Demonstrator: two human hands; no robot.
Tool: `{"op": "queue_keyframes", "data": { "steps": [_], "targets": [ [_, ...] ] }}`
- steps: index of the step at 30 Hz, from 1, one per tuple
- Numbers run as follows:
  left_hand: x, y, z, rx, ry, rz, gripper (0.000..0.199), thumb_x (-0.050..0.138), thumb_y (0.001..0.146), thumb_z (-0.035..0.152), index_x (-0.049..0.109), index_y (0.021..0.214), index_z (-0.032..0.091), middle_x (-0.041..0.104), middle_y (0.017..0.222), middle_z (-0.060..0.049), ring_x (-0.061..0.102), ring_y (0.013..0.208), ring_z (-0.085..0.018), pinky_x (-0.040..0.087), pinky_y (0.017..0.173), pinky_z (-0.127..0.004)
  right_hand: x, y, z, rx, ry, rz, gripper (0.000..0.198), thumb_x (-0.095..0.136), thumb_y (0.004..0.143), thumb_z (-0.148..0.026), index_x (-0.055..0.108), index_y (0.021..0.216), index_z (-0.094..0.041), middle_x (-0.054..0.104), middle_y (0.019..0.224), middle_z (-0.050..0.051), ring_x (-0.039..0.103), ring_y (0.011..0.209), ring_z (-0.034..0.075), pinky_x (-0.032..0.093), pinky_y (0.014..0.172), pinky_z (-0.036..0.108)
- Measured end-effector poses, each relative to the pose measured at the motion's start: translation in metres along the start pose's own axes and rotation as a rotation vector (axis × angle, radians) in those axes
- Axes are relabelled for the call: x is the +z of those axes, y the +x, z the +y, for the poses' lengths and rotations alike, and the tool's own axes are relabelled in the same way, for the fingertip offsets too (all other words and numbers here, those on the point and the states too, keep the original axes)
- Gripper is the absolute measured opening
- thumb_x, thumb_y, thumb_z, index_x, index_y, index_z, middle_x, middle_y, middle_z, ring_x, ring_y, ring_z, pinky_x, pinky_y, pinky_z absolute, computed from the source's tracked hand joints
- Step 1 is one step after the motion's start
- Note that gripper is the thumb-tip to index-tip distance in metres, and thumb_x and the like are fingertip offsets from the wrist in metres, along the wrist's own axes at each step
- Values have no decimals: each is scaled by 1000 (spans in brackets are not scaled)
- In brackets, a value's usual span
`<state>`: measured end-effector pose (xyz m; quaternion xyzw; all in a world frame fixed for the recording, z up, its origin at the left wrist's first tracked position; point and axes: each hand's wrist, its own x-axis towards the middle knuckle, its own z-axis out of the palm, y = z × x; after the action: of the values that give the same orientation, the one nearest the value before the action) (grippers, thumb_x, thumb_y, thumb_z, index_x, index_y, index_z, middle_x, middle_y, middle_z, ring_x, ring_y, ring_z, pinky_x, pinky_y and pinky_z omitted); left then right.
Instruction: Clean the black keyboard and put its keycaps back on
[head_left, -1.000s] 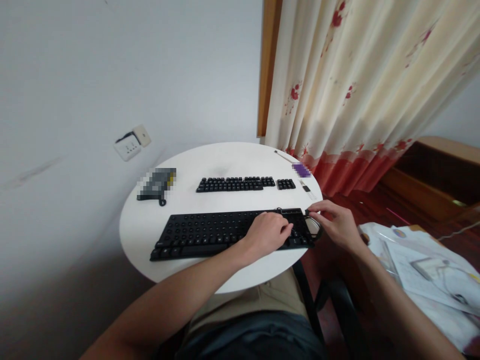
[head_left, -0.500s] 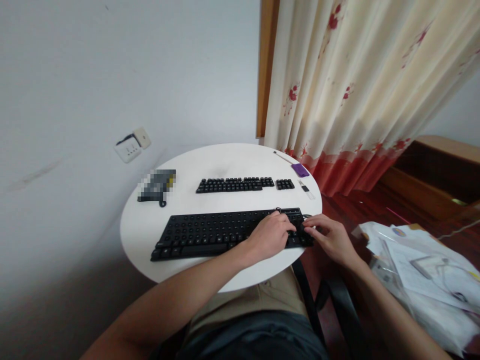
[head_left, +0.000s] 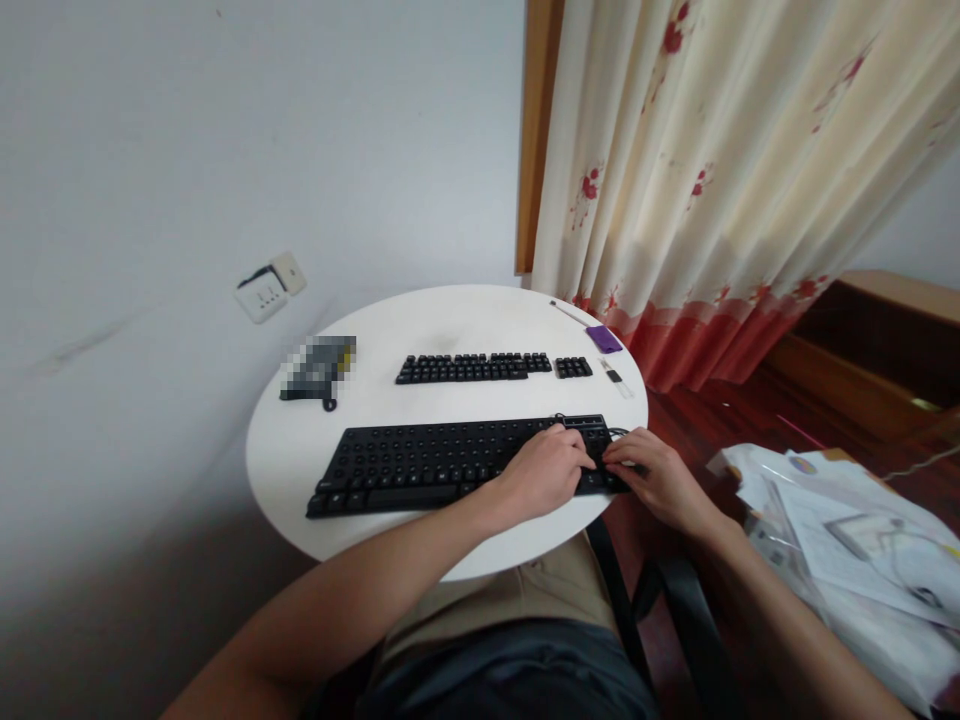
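Note:
A black keyboard (head_left: 420,465) lies near the front of the round white table (head_left: 360,318). Many of its key positions show bare round stems, while the rows nearest me carry keycaps. My left hand (head_left: 546,466) rests over its right part, fingers apart and touching the surface. At the keyboard's right end, my right hand (head_left: 654,474) has thumb and fingertips pinched together at the number pad; whatever sits between them is too small to make out. Behind the keyboard, loose black keycaps (head_left: 465,370) stand in rows, with a smaller block of keycaps (head_left: 574,367) to their right.
A keycap puller (head_left: 615,377), a purple cloth (head_left: 604,340) and a thin brush (head_left: 568,313) lie at the table's right rim. A blurred-out dark item (head_left: 315,370) sits at the left. Right of the table are a chair armrest (head_left: 679,600) and plastic bags (head_left: 840,540).
My right fingertips have drawn closer together over the number pad. My left hand stays in place on the keyboard. The whole view has shifted slightly.

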<state>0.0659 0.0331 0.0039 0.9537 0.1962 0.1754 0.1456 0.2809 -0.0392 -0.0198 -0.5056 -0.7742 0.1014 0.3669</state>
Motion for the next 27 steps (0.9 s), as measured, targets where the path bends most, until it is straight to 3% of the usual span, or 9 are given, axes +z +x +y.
{"op": "queue_keyframes", "data": {
  "steps": [9,21,27],
  "targets": [
    [2,0,-1,8,11,17,34,48,90,8,77,104,18,70,101,-6,58,91,-20,48,88,-33,-1,-3,-2,-89,-137,-42,13,59,95,-23,72,93,-23,70,100,8,61,94,24,54,82,41],
    [3,1,0,10,4,28,33,48,90,9,78,100,17,70,99,-7,59,91,-20,50,88,-34,22,-22,1,38,-116,145,20,57,96,-30,69,83,-23,67,104,8,60,102,25,52,89,44],
    [2,1,2,-19,35,61,33,48,91,8,76,107,18,71,99,-6,59,91,-20,50,87,-34,20,-28,2,139,-22,294,25,50,99,-33,73,97,-23,67,109,10,62,103,25,52,91,45]
  ]
}}
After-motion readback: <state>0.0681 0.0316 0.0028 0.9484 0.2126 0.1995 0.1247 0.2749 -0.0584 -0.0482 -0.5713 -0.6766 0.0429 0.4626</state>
